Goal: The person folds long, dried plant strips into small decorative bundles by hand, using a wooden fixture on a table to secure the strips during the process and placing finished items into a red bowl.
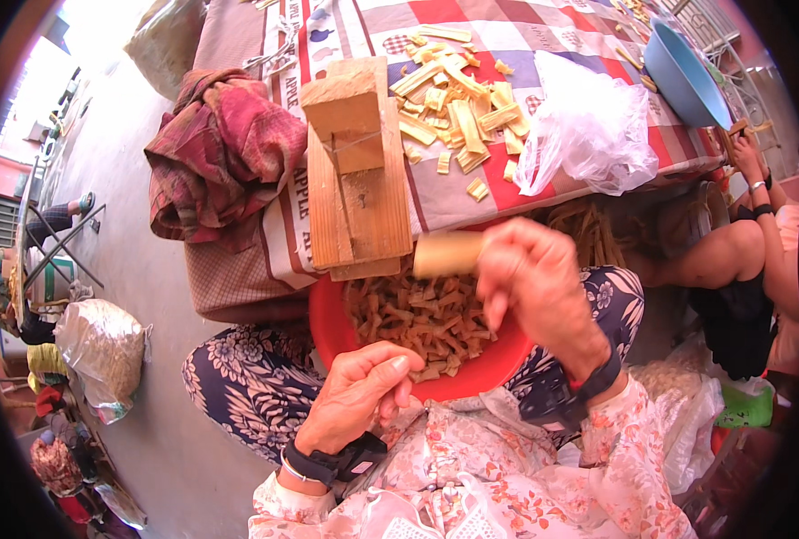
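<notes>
My right hand (pixel 534 292) is raised over the red basin (pixel 328 325), its fingers closed on a yellowish-brown, block-like piece (pixel 447 255) that motion blurs. My left hand (pixel 356 395) hovers at the basin's near rim with its fingers curled together; anything inside them is hidden. Many short, light-brown cut pieces (pixel 417 314) fill the basin, which rests between my knees. Just beyond it, at the table's edge, a wooden cutting block (pixel 377 211) carries an upright piece of wood and a thin metal strip or wire across it. Pale yellow ridged pieces (pixel 462 103) lie in a heap to its right.
A crumpled dark-red cloth (pixel 229 157) lies left of the block on the checked tablecloth (pixel 229 278). To the heap's right are a white plastic bag (pixel 588 126) and a blue basin (pixel 683 76). Another person (pixel 723 242) sits at right. A filled clear sack (pixel 103 355) stands on the left floor.
</notes>
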`<state>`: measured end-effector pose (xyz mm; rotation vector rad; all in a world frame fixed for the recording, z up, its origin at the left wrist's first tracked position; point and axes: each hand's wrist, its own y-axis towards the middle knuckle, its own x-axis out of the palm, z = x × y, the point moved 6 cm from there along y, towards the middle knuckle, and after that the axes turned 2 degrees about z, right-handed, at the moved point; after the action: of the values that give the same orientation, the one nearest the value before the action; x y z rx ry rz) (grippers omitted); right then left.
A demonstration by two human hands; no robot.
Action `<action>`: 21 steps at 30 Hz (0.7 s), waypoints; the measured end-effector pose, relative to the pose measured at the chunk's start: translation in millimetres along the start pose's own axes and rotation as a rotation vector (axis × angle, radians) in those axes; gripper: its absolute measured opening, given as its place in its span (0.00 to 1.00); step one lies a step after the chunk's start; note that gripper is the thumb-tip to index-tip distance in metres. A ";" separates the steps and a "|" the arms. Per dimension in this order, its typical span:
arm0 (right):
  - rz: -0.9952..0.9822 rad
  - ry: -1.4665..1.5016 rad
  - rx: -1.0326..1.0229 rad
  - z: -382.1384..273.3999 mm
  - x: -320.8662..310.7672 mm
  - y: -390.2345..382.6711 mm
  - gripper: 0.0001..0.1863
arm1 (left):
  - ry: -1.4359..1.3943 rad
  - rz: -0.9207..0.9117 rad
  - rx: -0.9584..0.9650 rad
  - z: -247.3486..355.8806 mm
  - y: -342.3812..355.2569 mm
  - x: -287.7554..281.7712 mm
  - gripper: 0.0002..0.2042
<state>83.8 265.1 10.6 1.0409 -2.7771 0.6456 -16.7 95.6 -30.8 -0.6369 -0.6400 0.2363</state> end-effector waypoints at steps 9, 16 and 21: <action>0.337 -0.054 -0.027 -13.9 -68.4 -56.0 0.06 | 0.078 0.146 0.046 8.8 0.1 -5.7 0.08; 0.802 -0.024 -0.096 11.8 -256.4 -133.2 0.05 | 0.158 0.153 0.026 1.7 12.8 0.3 0.06; 0.988 -0.040 0.176 141.7 -360.4 -129.2 0.05 | 0.257 0.231 -0.039 -1.8 14.9 8.3 0.06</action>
<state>448.3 335.1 -159.6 -0.4165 -3.1782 0.9465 -9.3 109.7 -37.2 -0.7652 -0.3242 0.3508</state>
